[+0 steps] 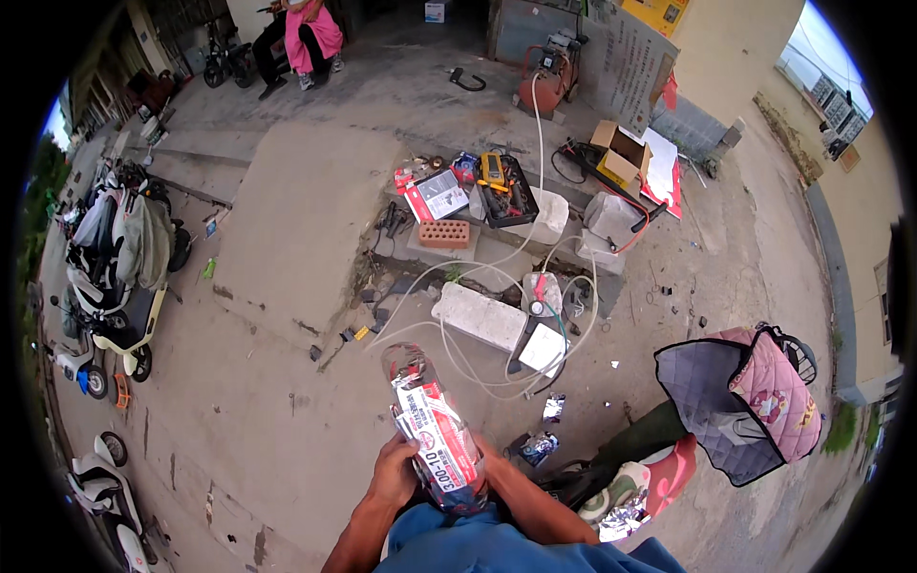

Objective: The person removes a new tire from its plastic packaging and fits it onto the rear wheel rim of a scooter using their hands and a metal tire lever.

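Observation:
Close in front of my body I hold a wrapped tyre (439, 435), seen edge-on in clear film with a red and white label. My left hand (394, 473) grips its near left side, thumb on the label. On the other side, my right hand (491, 462) holds it, its fingers mostly hidden behind the wrap. Beyond the tyre lie a pale hose (458, 368) in loose loops, a long white stone block (479, 316) and a round pressure gauge (537, 307). A white box (543, 350) sits just right of the block.
An open black toolbox (517, 205), a perforated brick (444, 234) and a cardboard box (621, 153) stand farther off. An air compressor (549, 86) is at the back. Scooters (124, 258) line the left. A quilted cover (778, 396) rests on a vehicle to the right. Two people sit at the back left.

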`<state>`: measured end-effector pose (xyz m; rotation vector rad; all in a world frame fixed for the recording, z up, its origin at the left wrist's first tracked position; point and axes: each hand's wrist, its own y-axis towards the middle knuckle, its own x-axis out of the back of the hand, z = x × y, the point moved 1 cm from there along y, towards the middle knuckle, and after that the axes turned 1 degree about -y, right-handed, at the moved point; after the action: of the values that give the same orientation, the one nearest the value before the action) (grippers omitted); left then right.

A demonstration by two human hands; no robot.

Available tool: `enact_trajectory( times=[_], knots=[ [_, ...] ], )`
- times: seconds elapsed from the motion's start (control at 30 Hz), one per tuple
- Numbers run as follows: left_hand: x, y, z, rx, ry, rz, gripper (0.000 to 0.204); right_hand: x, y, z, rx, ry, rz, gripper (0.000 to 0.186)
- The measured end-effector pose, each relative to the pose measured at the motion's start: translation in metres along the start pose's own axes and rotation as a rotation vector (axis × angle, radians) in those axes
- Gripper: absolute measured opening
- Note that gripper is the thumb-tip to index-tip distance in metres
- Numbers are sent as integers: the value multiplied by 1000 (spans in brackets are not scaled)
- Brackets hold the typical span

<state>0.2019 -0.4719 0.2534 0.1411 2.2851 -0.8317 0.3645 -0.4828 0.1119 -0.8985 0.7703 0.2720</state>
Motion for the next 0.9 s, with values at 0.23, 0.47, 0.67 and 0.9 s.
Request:
enact_trajectory(
  times=[0.23, 0.47, 0.67, 0.9],
  knots=[
    [-16, -24, -21, -83, 232, -27, 46, -82, -67, 91, 5, 64, 34, 66],
    [-3, -61, -21, -271, 612, -286, 33, -104, -75, 76, 173, 0, 128, 48],
    [1, -90, 3, -364, 710, -609, 19, -103, -68, 55, 164, -72, 196, 59],
    [22, -116, 29, -697, 639, -805, 19, -121, -77, 28, 51, -55, 136, 60]
  ],
)
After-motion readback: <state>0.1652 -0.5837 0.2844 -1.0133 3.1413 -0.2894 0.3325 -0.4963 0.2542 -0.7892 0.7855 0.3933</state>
